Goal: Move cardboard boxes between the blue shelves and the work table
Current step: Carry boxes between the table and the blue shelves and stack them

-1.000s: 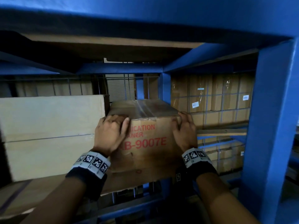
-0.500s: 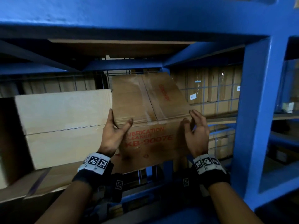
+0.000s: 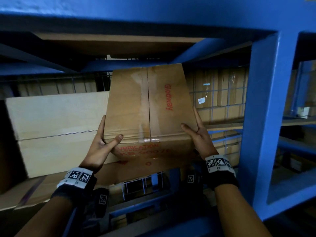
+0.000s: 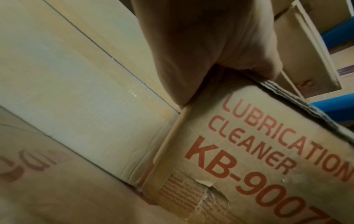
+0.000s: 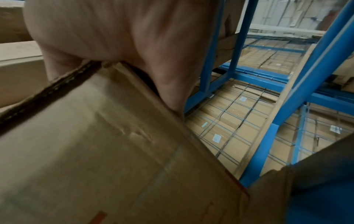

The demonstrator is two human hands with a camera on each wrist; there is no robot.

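Observation:
A brown cardboard box (image 3: 148, 106) with red print, "LUBRICATION CLEANER KB-9007", sits in the blue shelf bay, its taped top tipped toward me. My left hand (image 3: 106, 134) lies flat against its left side, fingers straight and thumb across the front top edge. My right hand (image 3: 196, 132) mirrors this on the right side. In the left wrist view my left hand's palm (image 4: 201, 45) presses the box's (image 4: 249, 144) corner. The right wrist view shows my right hand's palm (image 5: 114, 30) on the box's (image 5: 105, 144) edge. The box's underside is hidden.
A large pale carton (image 3: 56, 130) stands tight against the box's left side. A flat cardboard sheet (image 3: 42, 190) lines the shelf. A blue upright (image 3: 263, 117) stands to the right and a blue beam (image 3: 153, 12) runs overhead. Stacked boxes sit behind wire mesh (image 3: 220, 93).
Both hands slid from the box's front top edge to its sides with fingers straightened. The box now shows more of its top and sits higher in view.

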